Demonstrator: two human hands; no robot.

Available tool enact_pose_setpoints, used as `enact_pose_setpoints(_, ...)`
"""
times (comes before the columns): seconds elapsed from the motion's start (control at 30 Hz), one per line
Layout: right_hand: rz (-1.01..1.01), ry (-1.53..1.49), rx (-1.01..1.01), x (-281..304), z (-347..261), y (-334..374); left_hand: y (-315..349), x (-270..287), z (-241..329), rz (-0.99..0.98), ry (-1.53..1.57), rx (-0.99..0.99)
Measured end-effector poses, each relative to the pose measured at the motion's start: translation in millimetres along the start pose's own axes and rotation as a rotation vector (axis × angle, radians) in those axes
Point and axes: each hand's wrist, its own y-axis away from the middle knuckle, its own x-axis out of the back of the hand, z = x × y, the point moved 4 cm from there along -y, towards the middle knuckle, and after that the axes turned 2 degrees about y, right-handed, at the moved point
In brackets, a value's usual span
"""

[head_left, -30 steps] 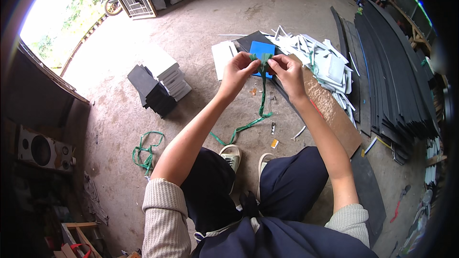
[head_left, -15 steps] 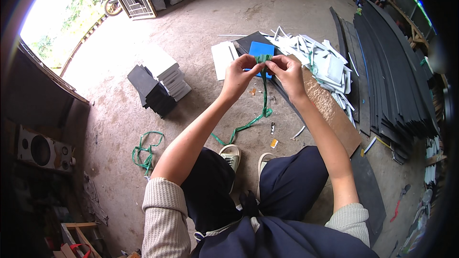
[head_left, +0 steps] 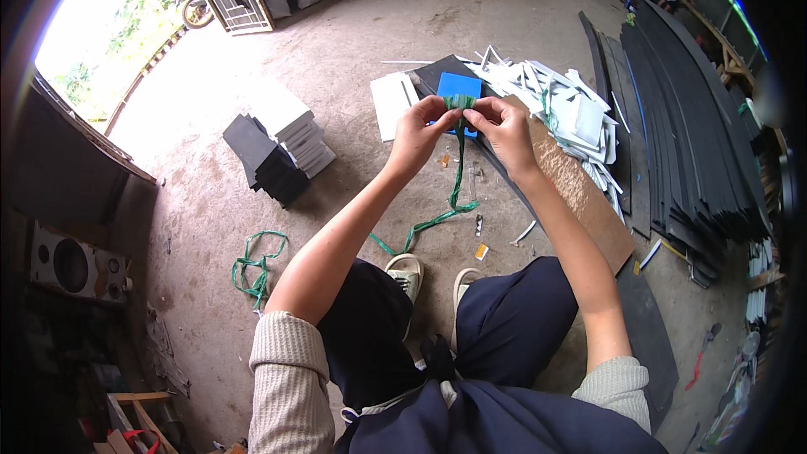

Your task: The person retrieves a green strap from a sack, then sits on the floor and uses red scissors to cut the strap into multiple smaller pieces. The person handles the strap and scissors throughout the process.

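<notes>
Bare concrete workshop floor (head_left: 361, 42), open doorway far left, stacked dark and white panels (head_left: 282, 145) at left, long black sheets (head_left: 698, 143) at right, white offcuts (head_left: 563, 105) beyond the hands. Left hand (head_left: 418, 136) and right hand (head_left: 507, 130) are raised close together, each grip pinching the bunched top of a green strap (head_left: 457, 164); its tail hangs down and trails onto the floor near the shoes, above a blue sheet (head_left: 459, 86). Judgement: keep both pinches close and the strap flat, so the bunched loops hold their tension.
</notes>
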Motion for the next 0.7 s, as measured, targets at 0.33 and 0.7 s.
enact_pose_setpoints(0.33,0.082,-0.873,-0.201,5,-4,-5,-7,6,-10,0.094,0.846,0.195)
enact_pose_setpoints(0.7,-0.502,1.065,0.205,53,23,-26,-10,87,-13,-0.376,-1.65,-0.136)
